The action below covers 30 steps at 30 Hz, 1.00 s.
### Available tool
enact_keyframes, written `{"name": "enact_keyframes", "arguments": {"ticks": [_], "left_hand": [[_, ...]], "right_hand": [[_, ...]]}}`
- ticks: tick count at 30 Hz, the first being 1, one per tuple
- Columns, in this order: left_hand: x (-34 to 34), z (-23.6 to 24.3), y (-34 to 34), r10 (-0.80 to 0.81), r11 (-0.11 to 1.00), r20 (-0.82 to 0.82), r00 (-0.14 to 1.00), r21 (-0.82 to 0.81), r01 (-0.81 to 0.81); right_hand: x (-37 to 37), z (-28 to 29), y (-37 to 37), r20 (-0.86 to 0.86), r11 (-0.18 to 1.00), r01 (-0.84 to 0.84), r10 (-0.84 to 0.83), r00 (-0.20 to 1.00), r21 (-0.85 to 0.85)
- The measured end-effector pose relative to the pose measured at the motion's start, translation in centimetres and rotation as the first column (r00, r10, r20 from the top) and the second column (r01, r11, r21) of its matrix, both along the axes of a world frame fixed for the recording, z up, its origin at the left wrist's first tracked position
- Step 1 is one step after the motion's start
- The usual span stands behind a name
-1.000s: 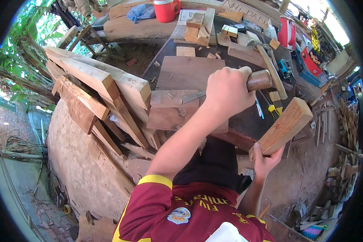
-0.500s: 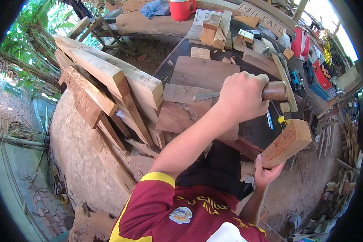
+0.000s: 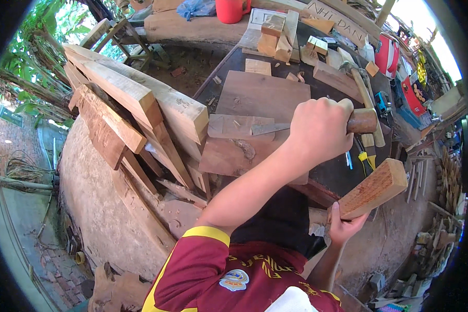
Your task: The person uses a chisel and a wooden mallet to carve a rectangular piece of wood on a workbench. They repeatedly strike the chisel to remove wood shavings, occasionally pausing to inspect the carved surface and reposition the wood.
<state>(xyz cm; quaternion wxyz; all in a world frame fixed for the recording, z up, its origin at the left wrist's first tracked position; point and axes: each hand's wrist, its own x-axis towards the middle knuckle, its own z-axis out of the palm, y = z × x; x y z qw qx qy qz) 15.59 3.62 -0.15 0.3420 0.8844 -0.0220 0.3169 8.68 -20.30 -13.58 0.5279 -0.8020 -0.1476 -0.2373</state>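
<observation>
Chisel crosswise, blade leftward

Dark, hand-drawn capital letters run in a single line along a wooden board at the upper right of the frame, large and clear. At the lower centre, yellow printed lettering curves with the folds across the front of a maroon shirt with yellow trim. A blue-and-white crest sits on the shirt beside the lettering, its fine print too small to make out. Near the top centre, a pale sheet bears a dark-lined frame, its contents partly hidden by wood blocks. At the right edge, a red box carries pale markings too small to read.
</observation>
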Motion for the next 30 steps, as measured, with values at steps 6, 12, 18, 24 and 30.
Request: {"name": "enact_keyframes", "arguments": {"ticks": [6,12,18,24,30], "left_hand": [[-0.1,-0.1,-0.1,0.006,1.000,0.007,1.000,-0.009,-0.006],[-0.4,0.2,0.3,-0.006,0.999,0.036,0.999,-0.034,0.008],[-0.8,0.4,0.7,-0.016,0.997,0.047,0.999,-0.069,0.019],[-0.8,0.0,0.6,-0.020,0.997,0.080,0.997,-0.076,0.026],[-0.9,0.1,0.5,-0.042,0.995,0.073,0.996,-0.083,0.048]], "right_hand": [[-0.2,0.0,-0.2,-0.056,0.999,-0.006,0.008,0.998,0.032],[-0.2,0.1,-0.2,-0.037,0.999,-0.020,0.022,0.999,0.033],[-0.1,0.5,-0.6,-0.084,1.000,-0.021,0.021,0.996,-0.001],[1.8,3.9,-1.2,-0.068,0.988,0.155,-0.153,0.986,0.026],[6.3,11.2,-2.8,0.048,0.804,0.336,-0.409,0.911,0.491]]}}
